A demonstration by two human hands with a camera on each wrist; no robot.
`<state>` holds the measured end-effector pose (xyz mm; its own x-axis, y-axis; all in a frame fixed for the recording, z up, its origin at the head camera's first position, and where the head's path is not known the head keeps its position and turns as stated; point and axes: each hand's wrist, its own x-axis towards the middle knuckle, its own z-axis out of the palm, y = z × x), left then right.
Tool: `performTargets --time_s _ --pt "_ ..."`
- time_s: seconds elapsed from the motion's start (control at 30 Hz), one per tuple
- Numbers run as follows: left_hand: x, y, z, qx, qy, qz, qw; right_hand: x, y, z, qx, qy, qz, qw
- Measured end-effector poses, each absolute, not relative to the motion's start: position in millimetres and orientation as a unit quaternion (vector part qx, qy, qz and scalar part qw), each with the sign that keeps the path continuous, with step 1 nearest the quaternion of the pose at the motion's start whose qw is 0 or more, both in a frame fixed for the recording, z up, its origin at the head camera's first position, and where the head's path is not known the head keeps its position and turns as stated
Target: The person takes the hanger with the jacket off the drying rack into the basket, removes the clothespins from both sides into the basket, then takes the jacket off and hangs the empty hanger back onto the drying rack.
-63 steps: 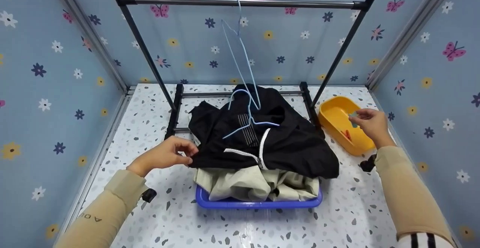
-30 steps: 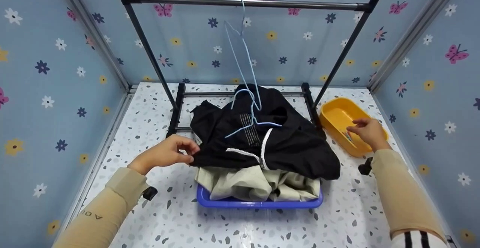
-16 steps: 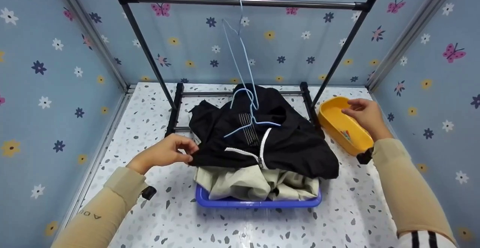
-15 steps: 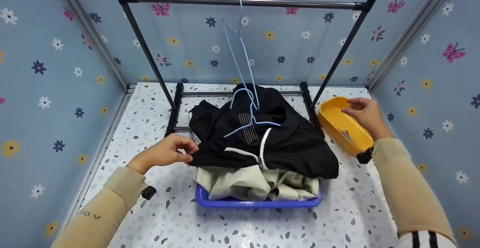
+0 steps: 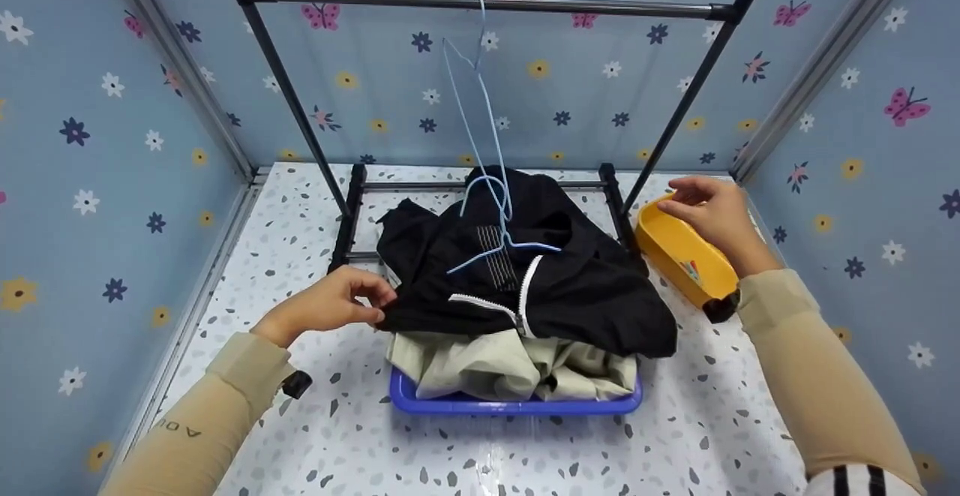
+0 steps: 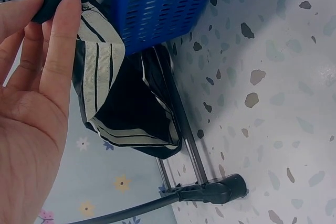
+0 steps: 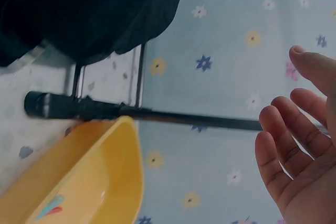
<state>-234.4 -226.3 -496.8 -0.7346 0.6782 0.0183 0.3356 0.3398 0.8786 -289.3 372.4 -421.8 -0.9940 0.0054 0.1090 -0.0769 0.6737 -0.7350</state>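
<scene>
A black jacket (image 5: pixel 600 293) with a white zipper lies heaped over light khaki fabric (image 5: pixel 480 368) in a blue basket (image 5: pixel 517 408). At its left edge my left hand (image 5: pixel 330 302) pinches the cloth between thumb and fingers; the left wrist view shows striped trim (image 6: pixel 97 72) hanging below. A light blue hanger (image 5: pixel 504 244) lies on the jacket. My right hand (image 5: pixel 716 218) hovers over the far end of a yellow tray (image 5: pixel 667 256), holding nothing, its fingers loosely bent in the right wrist view (image 7: pixel 299 145). Small red and teal pieces, resembling clips (image 5: pixel 691 269), lie inside the tray.
A black garment rack (image 5: pixel 600 7) stands behind the basket, its feet on the speckled surface (image 5: pixel 300 436). Another blue hanger (image 5: pixel 491 106) hangs from its top bar and reaches down to the jacket. Flower-patterned walls (image 5: pixel 112 181) enclose the back and both sides.
My right hand held a small teal piece over the yellow tray, let it go inside, then rose and moved left toward the tray's far end. The left hand keeps its grip on the jacket.
</scene>
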Motion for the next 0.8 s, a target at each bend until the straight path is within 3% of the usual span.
performTargets --time_s 0.23,0.8 --pt "-233 -226 -495 0.319 0.799 0.478 0.176 -283 337 -404 0.094 -0.916 0.380 0.084" --pt "-233 -226 -494 0.302 0.795 0.487 0.197 -263 266 -380 0.204 -0.897 0.387 0.070"
